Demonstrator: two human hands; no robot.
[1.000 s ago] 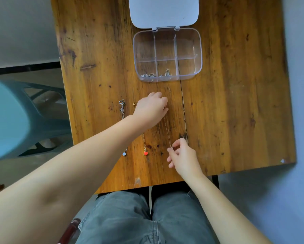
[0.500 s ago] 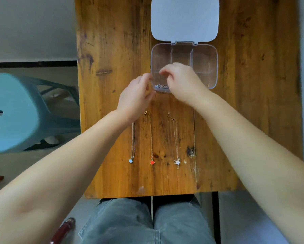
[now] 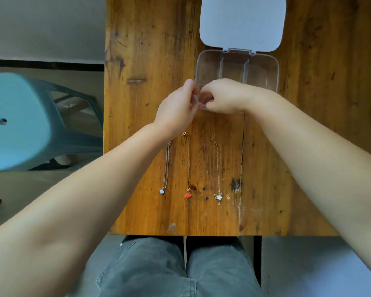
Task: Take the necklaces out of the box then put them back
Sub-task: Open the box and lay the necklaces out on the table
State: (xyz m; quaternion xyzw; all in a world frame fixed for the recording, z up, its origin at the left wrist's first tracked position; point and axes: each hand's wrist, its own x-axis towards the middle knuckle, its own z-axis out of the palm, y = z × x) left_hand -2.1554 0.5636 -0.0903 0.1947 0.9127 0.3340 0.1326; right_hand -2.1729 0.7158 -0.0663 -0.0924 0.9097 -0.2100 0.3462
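Note:
A clear plastic box (image 3: 264,67) with several compartments stands open on the wooden table (image 3: 137,103), its white lid (image 3: 242,22) folded back. Three necklaces lie stretched out side by side in front of it: a silver one with a pale pendant (image 3: 166,168), a gold one with a red pendant (image 3: 188,168) and a gold one with a flower pendant (image 3: 218,168). My left hand (image 3: 176,112) and my right hand (image 3: 225,96) meet over the box's near left corner, fingers curled. What the fingers pinch is hidden.
A teal plastic stool (image 3: 19,121) stands on the floor left of the table. My knees in grey trousers (image 3: 180,269) are under the table's near edge. The table's right half is bare wood.
Both hands left the third necklace, which now lies flat, and moved up to the box. Since half a second ago they have drawn together at its near left corner.

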